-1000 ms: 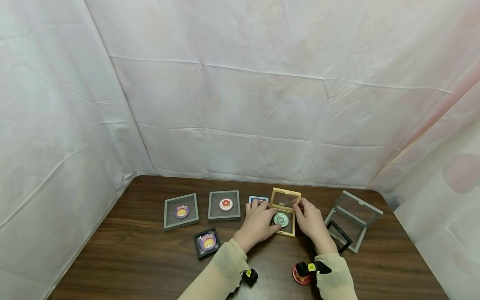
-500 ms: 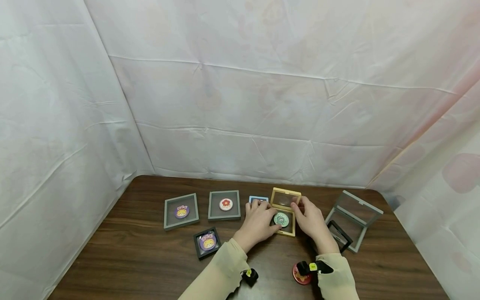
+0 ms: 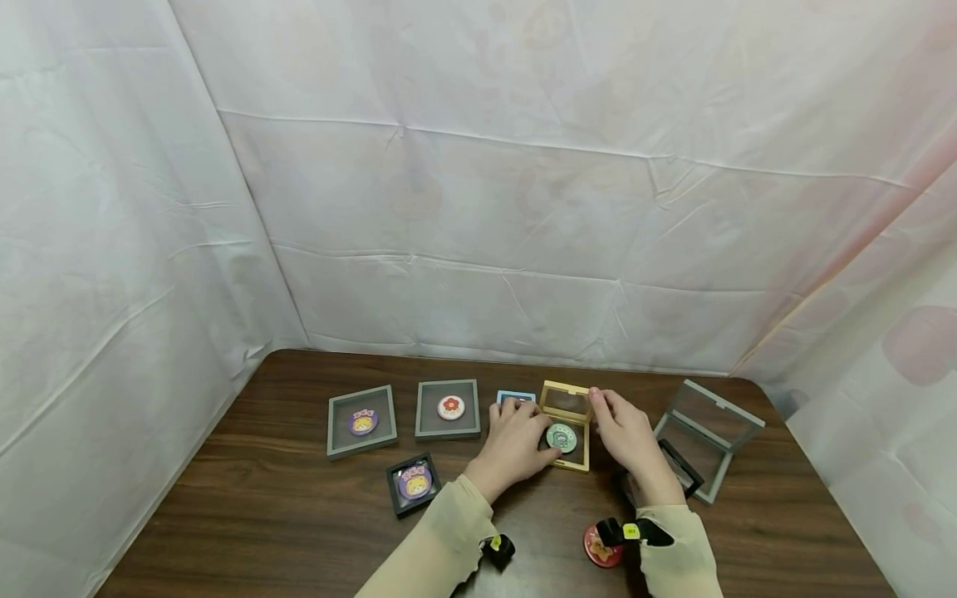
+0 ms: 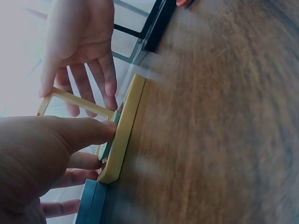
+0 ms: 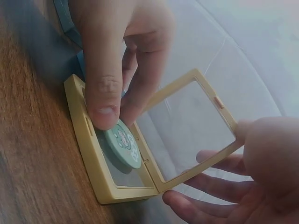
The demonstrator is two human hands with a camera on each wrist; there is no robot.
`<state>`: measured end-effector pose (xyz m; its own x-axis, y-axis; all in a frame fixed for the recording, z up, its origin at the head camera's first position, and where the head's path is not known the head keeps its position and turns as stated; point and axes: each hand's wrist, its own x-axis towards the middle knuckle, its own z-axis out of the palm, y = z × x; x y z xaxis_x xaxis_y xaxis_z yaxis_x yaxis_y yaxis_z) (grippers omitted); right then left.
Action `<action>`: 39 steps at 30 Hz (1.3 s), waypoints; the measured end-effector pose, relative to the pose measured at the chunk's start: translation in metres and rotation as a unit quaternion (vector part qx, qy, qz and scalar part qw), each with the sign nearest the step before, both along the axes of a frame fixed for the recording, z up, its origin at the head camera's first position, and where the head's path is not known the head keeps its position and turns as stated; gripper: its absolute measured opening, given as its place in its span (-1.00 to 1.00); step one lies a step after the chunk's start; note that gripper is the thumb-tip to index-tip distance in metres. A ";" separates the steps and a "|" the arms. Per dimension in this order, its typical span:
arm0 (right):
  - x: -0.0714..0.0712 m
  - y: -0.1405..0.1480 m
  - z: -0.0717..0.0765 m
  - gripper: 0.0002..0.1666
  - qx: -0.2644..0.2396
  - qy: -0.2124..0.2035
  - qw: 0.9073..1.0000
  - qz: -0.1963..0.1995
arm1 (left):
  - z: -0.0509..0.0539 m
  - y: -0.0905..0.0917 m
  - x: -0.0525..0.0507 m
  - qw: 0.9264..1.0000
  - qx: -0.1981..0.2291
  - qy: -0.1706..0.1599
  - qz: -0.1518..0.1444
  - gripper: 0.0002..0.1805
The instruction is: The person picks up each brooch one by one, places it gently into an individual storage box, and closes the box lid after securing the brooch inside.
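Note:
A small yellow display case (image 3: 571,467) lies opened on the table, its clear-windowed lid (image 3: 566,400) raised at the back. In the right wrist view, a round green badge (image 5: 122,145) leans at a slant inside the case's base. My left hand (image 3: 514,440) pinches this badge between thumb and fingers, its other fingers over a blue case (image 3: 516,396) beside it. My right hand (image 3: 626,433) holds the lid by its right edge, thumb at the outer corner and fingers behind the window, as the left wrist view shows.
Two grey cases with badges (image 3: 362,448) (image 3: 447,435) and a black case (image 3: 414,485) stand left. An opened grey case (image 3: 714,482) and a black frame (image 3: 682,469) lie right. A red badge (image 3: 601,548) sits under my right wrist. Cloth (image 3: 478,208) hangs behind the table.
My right hand has shifted slightly right, its thumb moving up to the lid's upper corner. The lid has tipped a little toward me. My left hand stays in place.

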<state>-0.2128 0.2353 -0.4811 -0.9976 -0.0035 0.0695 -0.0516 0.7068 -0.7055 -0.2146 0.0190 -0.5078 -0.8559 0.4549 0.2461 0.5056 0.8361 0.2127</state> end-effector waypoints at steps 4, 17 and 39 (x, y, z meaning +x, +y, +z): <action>0.000 0.002 0.001 -0.31 -0.005 -0.001 1.000 0.007 | 0.003 -0.002 -0.001 1.000 -0.004 -0.006 0.000 -0.54; 0.008 0.012 0.013 -0.33 0.045 -0.008 0.996 0.072 | 0.006 -0.017 -0.012 0.998 -0.008 -0.051 -0.041 -0.60; 0.015 0.021 0.024 -0.49 0.057 -0.040 0.986 0.153 | 0.015 -0.042 -0.022 0.993 0.041 -0.092 -0.065 -0.32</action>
<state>-0.1980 0.2561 -0.4567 -0.9507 -0.3089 -0.0275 -0.2226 0.7414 -0.6331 -0.2362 -0.0230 -0.4933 -0.8246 0.5501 0.1318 0.5551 0.7419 0.3762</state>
